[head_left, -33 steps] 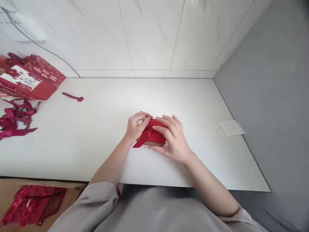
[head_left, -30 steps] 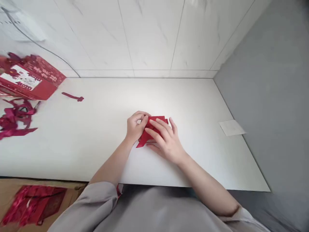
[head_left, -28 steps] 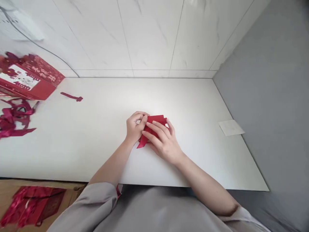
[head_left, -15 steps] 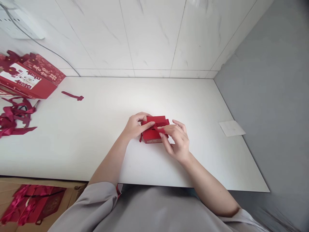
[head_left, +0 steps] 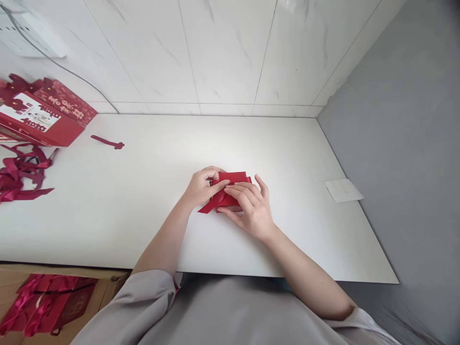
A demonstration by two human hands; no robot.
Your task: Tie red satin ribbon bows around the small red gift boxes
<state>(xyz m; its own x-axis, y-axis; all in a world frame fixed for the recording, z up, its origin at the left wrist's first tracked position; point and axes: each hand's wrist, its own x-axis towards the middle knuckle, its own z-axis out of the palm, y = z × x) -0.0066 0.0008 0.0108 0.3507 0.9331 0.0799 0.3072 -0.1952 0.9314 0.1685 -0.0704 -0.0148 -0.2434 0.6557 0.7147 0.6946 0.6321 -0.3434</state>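
A small red gift box (head_left: pixel 233 177) lies on the white table between my hands, with a red satin ribbon (head_left: pixel 208 208) across its top. My left hand (head_left: pixel 201 188) grips the box's left side, its thumb pressing the ribbon near the middle of the top. Over the front of the box, my right hand (head_left: pixel 251 206) has its fingertips on the ribbon close to my left thumb. My right thumb reaches below, along the front edge. One ribbon tail sticks out to the lower left, past the box. My fingers hide the ribbon's crossing point.
Red printed boxes (head_left: pixel 68 129) stand at the far left, with a heap of ribbons (head_left: pixel 27 167) before them. A dark red flower-ended strip (head_left: pixel 108 142) lies nearby. White paper (head_left: pixel 344 190) sits at the right edge. Below left, a cardboard carton (head_left: pixel 104 292) holds a red beribboned box.
My right hand has moved left across the box, bringing the ribbon tail from the right side over to the lower left. My left hand has stayed in place.
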